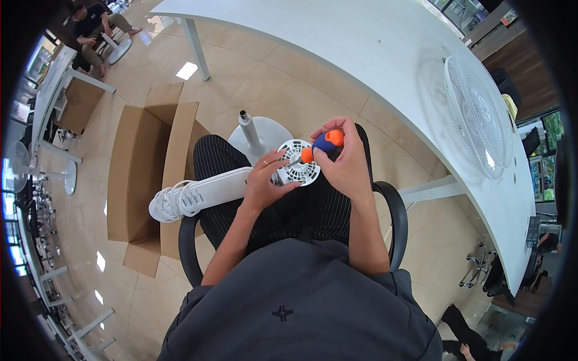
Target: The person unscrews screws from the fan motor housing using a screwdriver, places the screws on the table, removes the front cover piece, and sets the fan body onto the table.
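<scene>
Across my lap lies a white fan body (220, 191) with a control panel and a round, slotted motor housing (309, 171) at its right end. My left hand (265, 182) grips it where the panel section meets the housing; a ring is on one finger. In my right hand (348, 165) is a screwdriver (326, 142) with a blue and orange handle. Its shaft slants down left to the housing, near my left fingertips. What the tip touches is too small to make out. A bundled white cord (174, 201) hangs around the fan body's left end.
An open cardboard box (138, 174) stands on the floor at left. Behind my knees is a round white base with a pole (251, 135). A white table (337, 30) curves around, bearing fan grilles (478, 117). Chair armrests (394, 222) flank me. Another person (96, 27) sits far left.
</scene>
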A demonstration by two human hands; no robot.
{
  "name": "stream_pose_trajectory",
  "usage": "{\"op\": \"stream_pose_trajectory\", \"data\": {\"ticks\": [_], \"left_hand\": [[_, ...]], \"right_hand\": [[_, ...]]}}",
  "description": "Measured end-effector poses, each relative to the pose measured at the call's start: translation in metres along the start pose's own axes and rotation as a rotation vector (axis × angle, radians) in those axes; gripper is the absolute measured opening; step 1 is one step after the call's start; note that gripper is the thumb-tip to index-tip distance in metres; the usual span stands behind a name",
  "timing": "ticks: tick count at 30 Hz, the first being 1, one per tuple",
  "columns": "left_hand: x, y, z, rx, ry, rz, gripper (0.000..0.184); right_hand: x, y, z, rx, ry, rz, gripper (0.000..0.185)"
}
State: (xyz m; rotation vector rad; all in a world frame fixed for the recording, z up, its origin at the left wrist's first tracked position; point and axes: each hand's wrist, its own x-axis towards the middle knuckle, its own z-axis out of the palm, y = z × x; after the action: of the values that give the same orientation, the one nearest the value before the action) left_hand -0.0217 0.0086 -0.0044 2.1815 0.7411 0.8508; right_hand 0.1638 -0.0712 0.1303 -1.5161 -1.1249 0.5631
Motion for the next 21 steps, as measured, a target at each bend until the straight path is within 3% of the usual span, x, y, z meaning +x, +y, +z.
{"op": "stream_pose_trajectory", "data": {"ticks": [10, 13, 21], "left_hand": [[0.002, 0.004, -0.001, -0.026, 0.028, 0.022, 0.069], [0.007, 0.013, -0.003, -0.067, 0.010, -0.075, 0.068], [0.007, 0.003, 0.004, -0.176, 0.040, -0.058, 0.032]], "right_hand": [[-0.001, -0.003, -0.025, 0.273, 0.105, -0.025, 0.038], [-0.002, -0.002, -0.041, 0.337, 0.118, 0.017, 0.038], [-0.004, 0.029, -0.030, 0.422, 0.138, 0.112, 0.037]]}}
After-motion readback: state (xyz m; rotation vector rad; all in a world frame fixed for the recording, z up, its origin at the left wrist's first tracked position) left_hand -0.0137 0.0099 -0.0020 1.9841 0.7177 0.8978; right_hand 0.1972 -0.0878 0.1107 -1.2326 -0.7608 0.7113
